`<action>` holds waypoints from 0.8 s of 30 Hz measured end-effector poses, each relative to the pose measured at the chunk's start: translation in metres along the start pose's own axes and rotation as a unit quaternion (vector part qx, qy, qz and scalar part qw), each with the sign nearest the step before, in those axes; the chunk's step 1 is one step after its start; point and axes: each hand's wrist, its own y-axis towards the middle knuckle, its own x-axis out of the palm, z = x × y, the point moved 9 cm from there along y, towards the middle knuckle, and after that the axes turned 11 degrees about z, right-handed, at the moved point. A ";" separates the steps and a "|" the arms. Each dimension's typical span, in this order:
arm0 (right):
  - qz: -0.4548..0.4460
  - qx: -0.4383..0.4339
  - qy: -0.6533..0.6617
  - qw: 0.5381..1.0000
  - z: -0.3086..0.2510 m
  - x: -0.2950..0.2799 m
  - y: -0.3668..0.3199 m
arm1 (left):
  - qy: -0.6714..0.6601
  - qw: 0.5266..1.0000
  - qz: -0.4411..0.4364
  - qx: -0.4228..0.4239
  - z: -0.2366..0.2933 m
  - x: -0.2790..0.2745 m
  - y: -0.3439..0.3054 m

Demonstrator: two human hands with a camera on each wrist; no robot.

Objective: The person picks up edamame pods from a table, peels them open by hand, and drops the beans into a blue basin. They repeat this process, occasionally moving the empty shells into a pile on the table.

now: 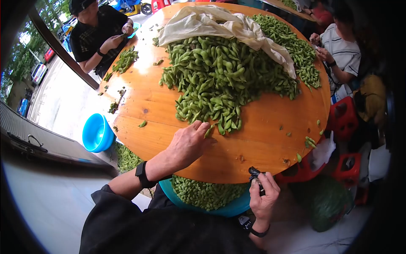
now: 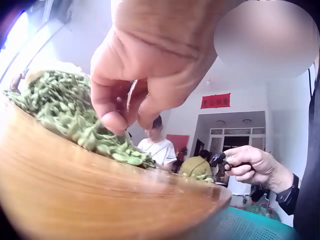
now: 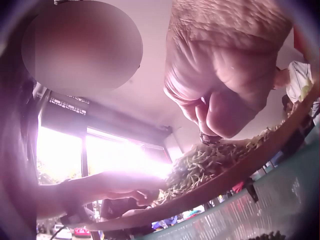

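Observation:
My left hand point(image 1: 188, 144) is at the near edge of a large heap of green edamame pods point(image 1: 215, 76) on the round wooden table point(image 1: 148, 122). Its thumb and fingertips pinch a single pod point(image 1: 209, 131). In the left wrist view the curled fingers point(image 2: 114, 121) hang just above the tabletop, beside the heap. My right hand point(image 1: 264, 197) is by the table's near edge, gripping a small black tool point(image 1: 254, 172) whose working end I cannot tell. Under that edge stands a teal basin point(image 1: 241, 206) filled with loose pods point(image 1: 203, 192).
A cream cloth point(image 1: 207, 21) covers the heap's back. Two people sit across the table, at left point(image 1: 99, 36) and right point(image 1: 344, 51), handling pods. A blue basin point(image 1: 98, 133) stands at left; red stools point(image 1: 343, 118) and a dark green sack point(image 1: 325, 203) are at right.

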 end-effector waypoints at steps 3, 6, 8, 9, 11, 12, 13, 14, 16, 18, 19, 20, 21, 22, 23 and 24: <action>-0.021 -0.012 -0.003 1.000 0.001 0.007 -0.001 | 0.014 0.999 -0.008 0.029 -0.008 0.011 0.004; -0.045 -0.010 0.009 0.999 -0.003 0.018 0.000 | 0.025 0.999 -0.003 0.035 -0.016 0.013 0.003; -0.064 0.003 0.018 0.998 -0.009 0.026 0.003 | 0.000 0.998 0.011 0.059 -0.011 0.005 0.001; -0.062 0.004 0.016 0.998 -0.011 0.030 0.005 | -0.025 0.996 0.022 0.083 -0.004 -0.001 -0.001; -0.070 0.065 0.086 0.992 -0.004 0.042 0.006 | -0.119 0.992 -0.045 -0.007 -0.001 -0.005 -0.005; -0.086 0.078 0.112 0.987 -0.003 0.051 0.006 | -0.207 0.967 -0.110 -0.099 -0.003 0.001 -0.012; -0.114 0.166 0.194 0.960 0.000 0.063 0.002 | -0.210 0.966 -0.113 -0.099 0.004 -0.002 -0.017; -0.134 0.222 0.248 0.933 0.001 0.074 -0.002 | -0.334 0.908 -0.156 -0.197 0.004 0.006 -0.030; -0.154 0.278 0.300 0.899 0.002 0.086 -0.007 | -0.509 0.796 -0.156 -0.289 0.012 0.018 -0.052; -0.177 0.334 0.399 0.835 -0.001 0.099 -0.014 | -0.546 0.759 -0.132 -0.330 0.009 0.025 -0.067; -0.178 0.337 0.398 0.835 0.001 0.100 -0.015 | -0.539 0.769 -0.114 -0.324 0.007 0.025 -0.071; -0.181 0.340 0.408 0.828 0.002 0.101 -0.016 | -0.539 0.768 -0.113 -0.326 0.008 0.028 -0.076; -0.183 0.343 0.418 0.821 0.002 0.102 -0.016 | -0.529 0.777 -0.088 -0.330 0.007 0.027 -0.078; -0.184 0.344 0.416 0.821 0.002 0.103 -0.017 | -0.519 0.784 -0.064 -0.334 0.005 0.027 -0.080; -0.183 0.348 0.412 0.822 0.002 0.103 -0.017 | -0.520 0.783 -0.064 -0.335 0.006 0.029 -0.081; -0.181 0.352 0.409 0.823 0.002 0.102 -0.018 | -0.442 0.866 -0.017 -0.234 0.011 0.016 -0.073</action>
